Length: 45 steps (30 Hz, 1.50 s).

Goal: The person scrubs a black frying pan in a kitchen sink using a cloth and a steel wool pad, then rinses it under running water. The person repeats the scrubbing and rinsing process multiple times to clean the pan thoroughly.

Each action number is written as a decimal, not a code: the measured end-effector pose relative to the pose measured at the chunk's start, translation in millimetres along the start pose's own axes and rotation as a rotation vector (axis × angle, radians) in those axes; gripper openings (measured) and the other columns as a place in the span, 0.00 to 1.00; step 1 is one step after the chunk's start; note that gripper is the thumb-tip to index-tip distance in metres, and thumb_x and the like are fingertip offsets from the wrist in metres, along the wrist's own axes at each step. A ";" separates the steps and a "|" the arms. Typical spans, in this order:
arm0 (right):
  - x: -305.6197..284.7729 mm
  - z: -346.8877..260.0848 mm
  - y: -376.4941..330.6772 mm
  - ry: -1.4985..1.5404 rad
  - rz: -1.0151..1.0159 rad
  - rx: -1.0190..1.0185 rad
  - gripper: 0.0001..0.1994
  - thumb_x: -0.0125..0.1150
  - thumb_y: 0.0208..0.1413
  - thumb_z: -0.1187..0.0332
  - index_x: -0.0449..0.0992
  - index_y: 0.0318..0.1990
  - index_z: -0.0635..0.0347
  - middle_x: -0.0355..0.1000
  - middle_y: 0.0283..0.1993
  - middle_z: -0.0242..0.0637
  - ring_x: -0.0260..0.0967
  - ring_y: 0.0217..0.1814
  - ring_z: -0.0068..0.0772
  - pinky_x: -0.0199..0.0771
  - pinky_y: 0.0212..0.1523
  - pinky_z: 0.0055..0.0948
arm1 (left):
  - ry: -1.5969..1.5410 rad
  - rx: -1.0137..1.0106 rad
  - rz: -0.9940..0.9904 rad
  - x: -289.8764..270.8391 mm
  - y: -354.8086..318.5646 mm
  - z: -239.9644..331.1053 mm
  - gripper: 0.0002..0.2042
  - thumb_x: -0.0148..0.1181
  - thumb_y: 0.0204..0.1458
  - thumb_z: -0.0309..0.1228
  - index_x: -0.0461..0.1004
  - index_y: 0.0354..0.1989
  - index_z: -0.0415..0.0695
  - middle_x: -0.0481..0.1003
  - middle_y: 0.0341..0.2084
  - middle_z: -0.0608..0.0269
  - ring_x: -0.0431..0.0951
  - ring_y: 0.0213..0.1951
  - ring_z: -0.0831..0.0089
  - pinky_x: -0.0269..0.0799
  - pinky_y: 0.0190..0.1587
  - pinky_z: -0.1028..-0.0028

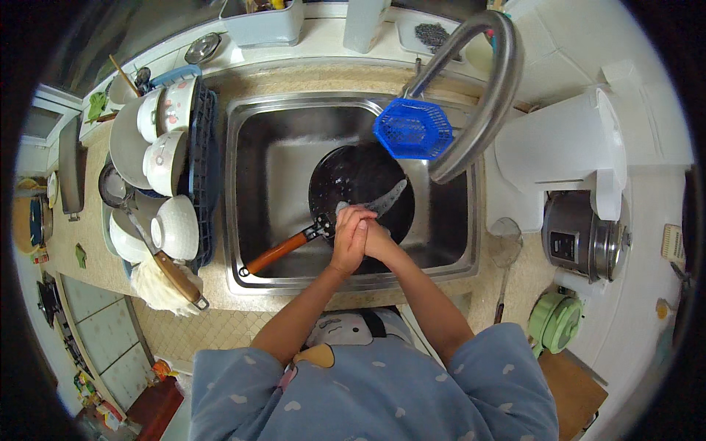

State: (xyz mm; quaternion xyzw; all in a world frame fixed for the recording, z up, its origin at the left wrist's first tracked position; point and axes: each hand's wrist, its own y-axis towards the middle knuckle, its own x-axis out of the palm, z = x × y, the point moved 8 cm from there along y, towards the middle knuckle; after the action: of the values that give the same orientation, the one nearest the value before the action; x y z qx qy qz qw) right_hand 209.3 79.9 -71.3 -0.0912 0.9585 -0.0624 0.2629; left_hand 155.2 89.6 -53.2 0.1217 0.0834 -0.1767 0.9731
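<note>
My left hand (pixel 348 241) and my right hand (pixel 377 239) are closed and pressed together over the sink. A small pale, foamy-looking bit (pixel 341 208) shows at the fingertips; what they grip, if anything, is hidden. Beneath them a black frying pan (pixel 346 173) lies in the steel sink (pixel 273 158), its wooden handle (pixel 278 252) slanting to the near left rim. A whitish tapered streak (pixel 391 197), perhaps suds, crosses the pan's right side. Light specks dot the pan.
A curved faucet (pixel 507 66) arches over the sink's right side, beside a blue basket (pixel 413 129). Left stands a dish rack (pixel 206 158) with white bowls (pixel 175 224), a ladle (pixel 129 202) and a cloth (pixel 163 288). A skimmer (pixel 505 246) and green pot (pixel 557 321) lie right.
</note>
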 end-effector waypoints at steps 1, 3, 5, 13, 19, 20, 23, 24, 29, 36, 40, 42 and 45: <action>0.9 2.5 1.8 0.089 0.002 -0.030 0.08 0.48 0.49 0.69 0.69 0.33 0.65 0.70 0.28 0.42 0.67 0.36 0.46 0.65 0.41 0.36 | 0.008 0.025 -0.021 3.2 4.2 4.5 0.12 0.41 0.52 0.32 0.72 0.32 0.39 0.69 0.33 0.52 0.68 0.39 0.57 0.60 0.46 0.66; -9.7 14.1 -9.8 0.273 0.118 0.046 0.09 0.46 0.50 0.69 0.69 0.34 0.65 0.67 0.23 0.38 0.66 0.29 0.38 0.66 0.34 0.32 | 0.024 0.074 -0.063 9.0 16.8 13.6 0.13 0.39 0.52 0.32 0.71 0.28 0.40 0.69 0.27 0.53 0.68 0.33 0.56 0.60 0.41 0.63; -13.5 15.8 -14.9 0.516 0.075 0.170 0.09 0.45 0.52 0.69 0.69 0.36 0.64 0.64 0.20 0.33 0.62 0.23 0.28 0.63 0.26 0.27 | 0.049 0.090 -0.061 9.7 23.0 11.1 0.14 0.38 0.52 0.33 0.70 0.24 0.40 0.69 0.23 0.52 0.67 0.29 0.55 0.61 0.36 0.61; -24.3 49.7 -31.6 0.624 0.253 0.465 0.09 0.43 0.58 0.66 0.65 0.42 0.57 0.57 0.18 0.26 0.52 0.17 0.15 0.54 0.16 0.19 | 0.494 -0.013 -0.110 14.6 29.2 -23.7 0.15 0.42 0.54 0.34 0.74 0.27 0.39 0.73 0.28 0.52 0.69 0.33 0.56 0.63 0.38 0.61; -85.2 45.9 -22.9 0.315 0.430 0.234 0.16 0.54 0.40 0.75 0.60 0.39 0.61 0.57 0.39 0.40 0.57 0.41 0.31 0.59 0.44 0.27 | 0.441 -0.071 -0.126 18.3 22.7 -24.3 0.11 0.50 0.48 0.27 0.71 0.41 0.41 0.69 0.43 0.54 0.62 0.52 0.49 0.54 0.56 0.62; -102.3 36.4 -18.0 0.283 0.473 0.177 0.19 0.54 0.37 0.77 0.59 0.40 0.63 0.56 0.39 0.41 0.56 0.43 0.33 0.58 0.46 0.28 | 0.434 -0.077 -0.122 17.8 24.7 -19.0 0.11 0.50 0.47 0.27 0.71 0.41 0.41 0.69 0.43 0.54 0.61 0.52 0.49 0.55 0.56 0.62; -154.8 -3.0 2.2 0.075 0.587 0.060 0.19 0.54 0.36 0.78 0.59 0.40 0.64 0.56 0.39 0.43 0.56 0.44 0.40 0.58 0.48 0.31 | 0.411 -0.097 -0.126 18.9 31.1 -11.8 0.12 0.51 0.46 0.26 0.72 0.41 0.42 0.69 0.44 0.54 0.61 0.53 0.49 0.55 0.56 0.61; -167.8 -10.2 10.7 -0.050 0.626 -0.018 0.19 0.53 0.36 0.79 0.59 0.40 0.64 0.56 0.39 0.44 0.56 0.45 0.42 0.58 0.48 0.32 | 0.399 -0.104 -0.145 21.4 32.4 -12.0 0.12 0.51 0.46 0.26 0.72 0.41 0.42 0.69 0.44 0.53 0.61 0.53 0.49 0.55 0.56 0.61; -187.4 -8.9 36.4 -0.173 0.653 0.039 0.23 0.64 0.41 0.68 0.60 0.43 0.65 0.57 0.43 0.51 0.57 0.48 0.54 0.61 0.48 0.40 | 0.260 -0.158 -0.213 37.4 39.9 -7.9 0.11 0.52 0.45 0.25 0.71 0.39 0.39 0.68 0.44 0.51 0.62 0.52 0.49 0.57 0.55 0.62; -229.5 -14.4 20.4 -0.148 0.878 -0.073 0.08 0.56 0.46 0.74 0.70 0.35 0.62 0.67 0.35 0.45 0.66 0.38 0.47 0.66 0.40 0.38 | 0.290 -0.200 -0.186 41.8 41.9 -31.7 0.12 0.51 0.48 0.24 0.71 0.42 0.42 0.68 0.45 0.53 0.66 0.51 0.58 0.62 0.51 0.70; -297.0 0.7 56.3 -0.209 1.050 -0.166 0.04 0.55 0.46 0.75 0.72 0.31 0.61 0.68 0.29 0.43 0.66 0.34 0.42 0.65 0.35 0.37 | 0.249 -0.319 -0.172 47.4 35.5 -55.9 0.12 0.50 0.48 0.23 0.70 0.42 0.40 0.68 0.44 0.51 0.69 0.47 0.58 0.63 0.49 0.70; -327.9 7.0 93.6 -0.274 1.062 -0.203 0.03 0.55 0.46 0.73 0.73 0.29 0.61 0.69 0.30 0.43 0.66 0.34 0.42 0.64 0.34 0.39 | 0.165 -0.360 -0.183 50.7 35.1 -49.9 0.11 0.50 0.48 0.23 0.71 0.41 0.40 0.68 0.44 0.51 0.69 0.46 0.58 0.64 0.48 0.70; -362.8 31.4 154.8 -0.419 1.026 -0.119 0.05 0.56 0.45 0.72 0.74 0.30 0.59 0.69 0.34 0.42 0.66 0.38 0.43 0.66 0.37 0.40 | 0.146 -0.382 -0.162 53.3 22.1 -57.8 0.11 0.50 0.47 0.23 0.71 0.41 0.40 0.69 0.43 0.51 0.69 0.46 0.58 0.64 0.48 0.70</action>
State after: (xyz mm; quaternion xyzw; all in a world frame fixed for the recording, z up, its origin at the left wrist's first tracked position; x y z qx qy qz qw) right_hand 510.2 304.0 54.6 0.3618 0.8092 0.1471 0.4390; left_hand 205.6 107.9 -114.8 -0.0593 0.1953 -0.2258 0.9526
